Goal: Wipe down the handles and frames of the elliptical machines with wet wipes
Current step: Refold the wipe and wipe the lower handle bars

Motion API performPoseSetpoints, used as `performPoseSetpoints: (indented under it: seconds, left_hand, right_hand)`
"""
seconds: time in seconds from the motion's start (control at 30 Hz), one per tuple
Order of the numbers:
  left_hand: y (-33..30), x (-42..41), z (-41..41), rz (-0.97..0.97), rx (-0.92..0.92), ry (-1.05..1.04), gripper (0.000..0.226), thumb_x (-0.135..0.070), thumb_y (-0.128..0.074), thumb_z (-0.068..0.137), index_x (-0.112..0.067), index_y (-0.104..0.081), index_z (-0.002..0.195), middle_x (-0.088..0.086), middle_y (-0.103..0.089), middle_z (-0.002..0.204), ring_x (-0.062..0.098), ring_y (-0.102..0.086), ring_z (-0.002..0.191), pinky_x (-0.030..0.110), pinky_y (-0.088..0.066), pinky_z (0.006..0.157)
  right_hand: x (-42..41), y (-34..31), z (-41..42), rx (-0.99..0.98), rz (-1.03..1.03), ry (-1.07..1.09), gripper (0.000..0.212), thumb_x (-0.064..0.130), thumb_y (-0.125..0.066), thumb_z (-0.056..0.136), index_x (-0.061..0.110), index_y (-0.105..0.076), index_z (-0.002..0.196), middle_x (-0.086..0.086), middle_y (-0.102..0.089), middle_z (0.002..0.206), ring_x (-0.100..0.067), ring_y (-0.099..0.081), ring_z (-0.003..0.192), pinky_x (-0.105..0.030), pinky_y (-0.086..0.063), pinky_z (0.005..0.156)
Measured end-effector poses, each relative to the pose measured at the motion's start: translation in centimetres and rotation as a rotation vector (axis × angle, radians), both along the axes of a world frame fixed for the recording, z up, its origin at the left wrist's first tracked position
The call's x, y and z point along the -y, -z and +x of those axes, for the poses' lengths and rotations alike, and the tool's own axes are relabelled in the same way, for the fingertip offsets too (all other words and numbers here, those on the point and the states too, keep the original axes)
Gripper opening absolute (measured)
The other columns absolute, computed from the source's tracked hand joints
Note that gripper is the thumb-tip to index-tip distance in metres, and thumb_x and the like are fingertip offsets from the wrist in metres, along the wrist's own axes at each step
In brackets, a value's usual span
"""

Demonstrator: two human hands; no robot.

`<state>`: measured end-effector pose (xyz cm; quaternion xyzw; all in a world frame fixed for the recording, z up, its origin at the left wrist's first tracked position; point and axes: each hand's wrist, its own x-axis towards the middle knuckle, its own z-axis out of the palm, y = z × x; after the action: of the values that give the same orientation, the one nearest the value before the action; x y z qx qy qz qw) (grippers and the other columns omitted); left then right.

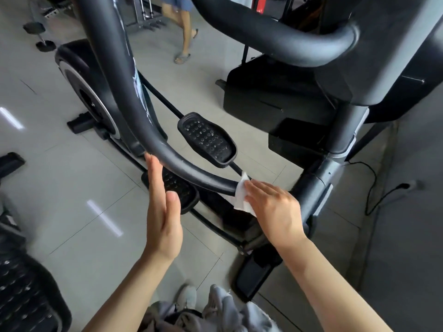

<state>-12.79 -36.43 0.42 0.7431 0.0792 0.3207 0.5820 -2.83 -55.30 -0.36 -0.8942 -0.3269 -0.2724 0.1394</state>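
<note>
A curved black handle [134,121] of the elliptical machine sweeps from the top left down to the centre. My right hand [273,209] holds a white wet wipe [242,195] against the handle's lower end, fingers curled over the wipe. My left hand [163,212] is flat with straight fingers, fingertips touching the handle from below near its bend. A second black handle [275,37] arcs across the top right into the grey console post [347,130].
Two black studded pedals [207,138] [177,188] lie under the handle, beside the flywheel housing [88,92]. Another pedal [26,288] sits at the bottom left. A person in sandals [183,32] walks at the back. A power cable [383,195] runs on the right floor.
</note>
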Motion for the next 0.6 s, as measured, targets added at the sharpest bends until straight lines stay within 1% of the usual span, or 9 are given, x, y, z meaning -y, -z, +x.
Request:
performPoseSetpoints:
  seconds: [0.03,0.1,0.13,0.2,0.23,0.33,0.4,0.5,0.6]
  left_hand:
    - [0.1,0.1,0.1,0.003,0.003,0.000,0.056,-0.062,-0.021,0.100,-0.040,-0.003,0.148,0.002,0.003,0.165,0.019,-0.003,0.152,0.056,-0.008,0.122]
    - [0.1,0.2,0.2,-0.003,0.000,-0.004,0.056,-0.063,-0.020,0.100,-0.039,-0.003,0.148,0.000,0.003,0.165,0.018,-0.003,0.152,0.055,-0.008,0.122]
    - [0.1,0.2,0.2,-0.014,0.001,-0.005,0.057,-0.063,-0.020,0.100,-0.039,-0.003,0.148,0.000,0.003,0.165,0.018,-0.004,0.152,0.055,-0.008,0.122]
    - [-0.2,0.3,0.2,-0.040,0.013,0.009,0.061,-0.063,-0.021,0.100,-0.034,-0.003,0.150,0.003,0.001,0.165,0.018,-0.005,0.152,0.054,-0.008,0.122]
    - [-0.3,0.3,0.2,-0.048,0.020,0.019,0.065,-0.062,-0.022,0.100,-0.029,-0.003,0.152,0.004,0.000,0.165,0.018,-0.006,0.152,0.053,-0.008,0.122]
    - [-0.7,0.2,0.0,-0.066,0.020,0.040,0.077,-0.061,-0.023,0.100,-0.011,-0.003,0.156,0.004,-0.005,0.165,0.017,-0.010,0.152,0.047,-0.010,0.123]
    - [-1.0,0.0,-0.4,-0.079,0.014,0.056,0.077,-0.061,-0.024,0.100,-0.012,-0.006,0.156,0.001,-0.010,0.165,0.015,-0.014,0.151,0.038,-0.013,0.123]
    - [-1.6,-1.2,-1.3,-0.096,-0.002,0.037,0.074,-0.068,-0.027,0.096,-0.020,-0.019,0.152,-0.006,-0.025,0.160,0.011,-0.027,0.147,0.027,-0.023,0.119]
    - [-3.1,-2.9,-1.8,-0.082,0.012,-0.005,0.072,-0.073,-0.031,0.092,-0.024,-0.032,0.146,-0.007,-0.038,0.153,0.010,-0.038,0.142,0.028,-0.030,0.117]
  right_hand:
    - [1.5,-0.3,0.4,-0.048,-0.041,0.042,0.012,0.013,-0.072,0.079,0.017,-0.074,0.090,0.005,-0.071,0.076,-0.017,-0.067,0.064,-0.022,-0.046,0.049]
    - [3.5,-1.0,1.1,-0.180,-0.086,0.101,0.019,0.013,-0.080,0.075,0.017,-0.077,0.094,0.000,-0.072,0.078,-0.023,-0.069,0.065,-0.027,-0.052,0.052]
    - [3.8,-1.2,1.4,-0.183,-0.108,0.118,0.019,0.013,-0.081,0.073,0.017,-0.077,0.090,-0.002,-0.071,0.074,-0.026,-0.067,0.060,-0.029,-0.052,0.051]
    - [3.4,-1.1,1.3,-0.092,-0.162,0.110,0.020,0.006,-0.084,0.062,0.017,-0.072,0.074,0.001,-0.057,0.053,-0.023,-0.052,0.043,-0.021,-0.041,0.038]
    - [2.8,-1.0,1.2,-0.083,-0.143,0.077,0.024,0.003,-0.084,0.060,0.016,-0.070,0.074,0.003,-0.056,0.051,-0.020,-0.051,0.043,-0.020,-0.037,0.035]
    - [-0.2,-0.5,0.4,-0.114,-0.021,-0.051,0.027,0.004,-0.086,0.063,0.016,-0.070,0.081,0.006,-0.071,0.074,-0.013,-0.067,0.064,-0.016,-0.040,0.045]
    - [-3.5,-0.5,-0.2,-0.124,0.050,-0.115,0.023,0.006,-0.085,0.066,0.014,-0.068,0.080,0.007,-0.072,0.079,-0.012,-0.069,0.070,-0.015,-0.038,0.048]
    - [-8.5,-1.4,-1.1,-0.164,0.241,-0.188,0.014,0.008,-0.077,0.073,0.014,-0.066,0.078,0.008,-0.066,0.069,-0.014,-0.063,0.059,-0.022,-0.042,0.041]
    - [-12.5,-3.3,-1.6,-0.188,0.472,-0.194,0.003,0.010,-0.069,0.075,0.012,-0.066,0.076,0.005,-0.051,0.053,-0.016,-0.045,0.043,-0.024,-0.038,0.037]
